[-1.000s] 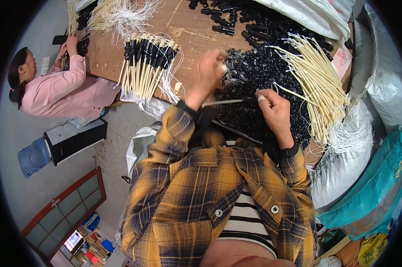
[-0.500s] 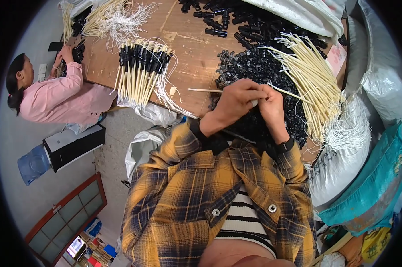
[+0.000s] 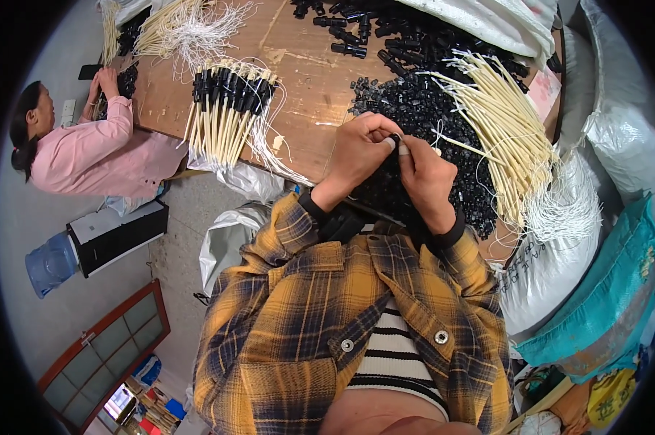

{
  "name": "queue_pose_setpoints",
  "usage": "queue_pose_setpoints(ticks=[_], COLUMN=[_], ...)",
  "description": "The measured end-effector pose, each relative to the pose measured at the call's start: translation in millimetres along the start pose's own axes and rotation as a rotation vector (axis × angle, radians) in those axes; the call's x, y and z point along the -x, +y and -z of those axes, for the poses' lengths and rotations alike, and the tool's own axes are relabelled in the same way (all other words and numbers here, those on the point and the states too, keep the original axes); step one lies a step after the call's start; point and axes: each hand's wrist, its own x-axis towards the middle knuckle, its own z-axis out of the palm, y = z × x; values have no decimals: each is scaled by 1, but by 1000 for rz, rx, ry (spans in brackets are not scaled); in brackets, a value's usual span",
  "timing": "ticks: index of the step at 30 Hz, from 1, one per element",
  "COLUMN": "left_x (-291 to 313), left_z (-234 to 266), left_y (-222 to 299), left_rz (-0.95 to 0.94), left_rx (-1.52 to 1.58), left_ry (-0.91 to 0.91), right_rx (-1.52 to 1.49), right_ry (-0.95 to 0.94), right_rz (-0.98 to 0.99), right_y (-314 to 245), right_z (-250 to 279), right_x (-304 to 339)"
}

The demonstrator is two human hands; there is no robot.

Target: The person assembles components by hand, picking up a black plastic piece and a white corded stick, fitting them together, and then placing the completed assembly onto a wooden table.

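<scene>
Above the near edge of the table, my left hand (image 3: 358, 151) and my right hand (image 3: 429, 175) meet with fingertips pinched together. Between them shows a small black piece (image 3: 395, 137), mostly covered by the fingers; which hand bears it more is hard to see. Under and around both hands spreads a heap of small black plastic parts (image 3: 385, 177). To the right of my right hand, a bundle of cream-coloured tubes with white cords (image 3: 512, 138) lies over the heap. One tube (image 3: 461, 141) sticks out of it toward my hand.
Black connector-like fittings (image 3: 350, 49) lie at the back. Left of my hands are tubes with black fittings attached (image 3: 229, 101). Beyond sit more corded tubes (image 3: 179, 29). A co-worker in pink (image 3: 95, 152) is at the table's left end. Full sacks (image 3: 556, 279) crowd the right side.
Both hands have shifted a little left and back. The cream tube that stuck out left of my left hand no longer shows there. A small black piece now shows between the fingertips.
</scene>
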Motion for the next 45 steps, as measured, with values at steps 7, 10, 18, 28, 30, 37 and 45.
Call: queue_pose_setpoints(ticks=[7,10,18,28,30,37,45], left_x=[-5,-4,-7,-7,-2,7,-20], left_z=[10,9,14,17,13,19,83], left_y=[-9,-7,6,-6,3,-3,-41], left_rz=[-162,-321,-366,-392,-439,-632,-613], left_rx=[-179,-363,-279,-511,-562,-832,-765], left_ry=[71,84,-398,-257,-259,-227,269], right_rx=[-258,93,-1241,21,-89,-372,-96], right_ry=[-197,-182,-366,-347,-408,-566,-69], right_rz=[-126,-180,-779,169,-94,-509,15], right_y=[1,2,20,13,11,15,-5], right_z=[14,18,42,45,45,23,25], right_x=[-5,-8,-19,-14,-19,-18,-39])
